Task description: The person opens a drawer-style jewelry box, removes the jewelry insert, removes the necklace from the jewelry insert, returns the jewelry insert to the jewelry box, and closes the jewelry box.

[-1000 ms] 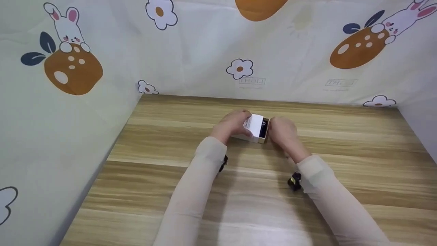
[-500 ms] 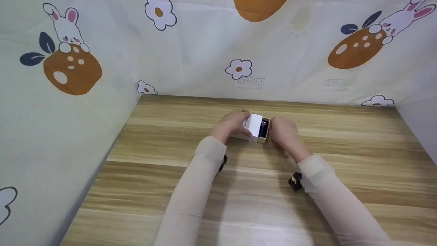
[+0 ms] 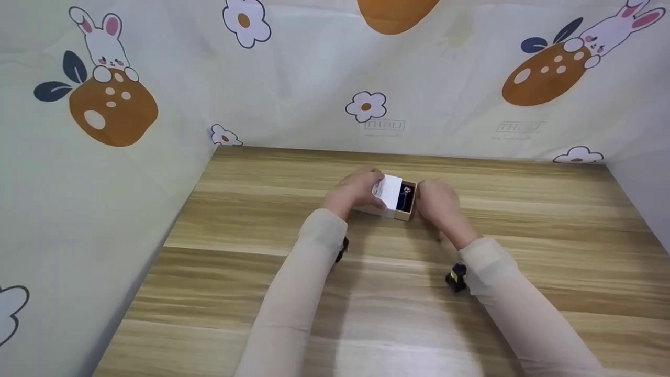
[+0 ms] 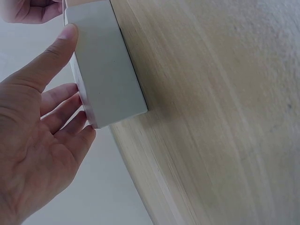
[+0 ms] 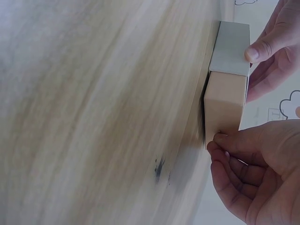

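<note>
With thumb and fingers, the left hand (image 4: 37, 131) holds a grey-white rectangular cardboard box (image 4: 105, 65) on the light-brown wooden surface (image 4: 201, 117). Near the box's tan end, the right hand (image 4: 33, 11) is partly visible.

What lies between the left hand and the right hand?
In the head view, between left hand and right hand lie the white sleeve and, projecting from it, the tan tray with a small shiny item inside.

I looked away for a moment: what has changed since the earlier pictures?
The right hand has drawn the brown tray slightly farther right out of the white cover, showing more of the dark inside. The left hand still holds the cover, which hasn't visibly moved.
</note>
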`<state>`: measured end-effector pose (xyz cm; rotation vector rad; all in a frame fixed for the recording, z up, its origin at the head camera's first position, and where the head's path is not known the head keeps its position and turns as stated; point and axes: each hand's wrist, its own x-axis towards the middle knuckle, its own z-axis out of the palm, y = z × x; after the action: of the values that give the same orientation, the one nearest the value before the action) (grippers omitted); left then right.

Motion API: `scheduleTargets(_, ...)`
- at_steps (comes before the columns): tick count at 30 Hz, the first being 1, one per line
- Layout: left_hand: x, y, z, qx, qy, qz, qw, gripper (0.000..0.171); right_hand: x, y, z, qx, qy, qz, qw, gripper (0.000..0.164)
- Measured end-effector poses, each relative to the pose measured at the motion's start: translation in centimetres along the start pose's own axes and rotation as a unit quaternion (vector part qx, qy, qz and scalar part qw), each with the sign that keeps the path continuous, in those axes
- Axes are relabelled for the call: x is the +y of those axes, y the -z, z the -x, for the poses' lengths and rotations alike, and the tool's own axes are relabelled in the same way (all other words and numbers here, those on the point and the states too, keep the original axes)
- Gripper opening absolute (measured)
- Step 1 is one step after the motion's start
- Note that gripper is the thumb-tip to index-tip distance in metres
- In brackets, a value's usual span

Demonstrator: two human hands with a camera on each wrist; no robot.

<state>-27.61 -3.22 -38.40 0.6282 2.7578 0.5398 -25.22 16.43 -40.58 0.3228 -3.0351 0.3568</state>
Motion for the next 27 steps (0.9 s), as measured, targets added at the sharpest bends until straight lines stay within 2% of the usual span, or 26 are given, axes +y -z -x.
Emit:
scheduleTargets(16, -0.06, -0.21, -0.31, -0.011, 0.01, -0.006, 0.9999, 0.077, 0.55, 0.2, 0.21, -0.007, -0.005, 0.001, 1.0, 0.022)
scheduleTargets(27, -0.05, -0.25, -0.17, -0.003, 0.012, -0.003, 0.9999, 0.074, 0.86, 0.39, 0.25, -0.021, -0.003, -0.005, 1.0, 0.021)
